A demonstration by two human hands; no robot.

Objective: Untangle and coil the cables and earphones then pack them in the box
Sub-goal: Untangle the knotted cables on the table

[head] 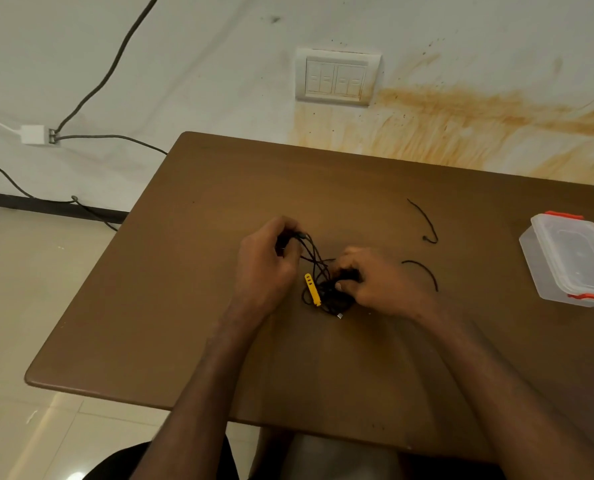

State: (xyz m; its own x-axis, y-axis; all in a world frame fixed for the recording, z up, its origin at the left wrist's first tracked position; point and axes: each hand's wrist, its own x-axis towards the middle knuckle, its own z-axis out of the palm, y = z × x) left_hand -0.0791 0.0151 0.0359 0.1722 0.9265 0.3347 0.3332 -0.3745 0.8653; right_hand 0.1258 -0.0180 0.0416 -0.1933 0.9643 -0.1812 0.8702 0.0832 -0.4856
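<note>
1. A tangle of black cables (326, 282) is held over the middle of the counter (184, 271), with a yellow strap (312, 289) lying among its strands and a small metal plug (339, 315) showing at its near edge.
2. Several strands at the far left of the tangle are gripped by the curled fingers of the left hand (266, 263) and drawn up and away from the bundle.
3. The dark bulk of the tangle is pinched by the bent fingers of the right hand (375, 282), close to the counter.
4. A loose black cable end (423, 220) is seen lying on the counter beyond the right hand, and another curved stretch of cable (423, 271) emerges just beside that hand.
5. A clear plastic box (565, 261) with its lid on and orange-red clips is placed at the right edge of the counter, well apart from the tangle.
6. The counter is a brown wood-look top with rounded corners, set against a white wall (219, 64).
7. A cream switch plate (337, 77) is mounted on the wall, with rust-coloured stains (462, 123) spread beside and below it.
8. A white adapter (32, 134) and grey leads (115, 64) are seen against the wall at left, above a dark skirting (46, 206) and pale floor tiles (29, 306).
</note>
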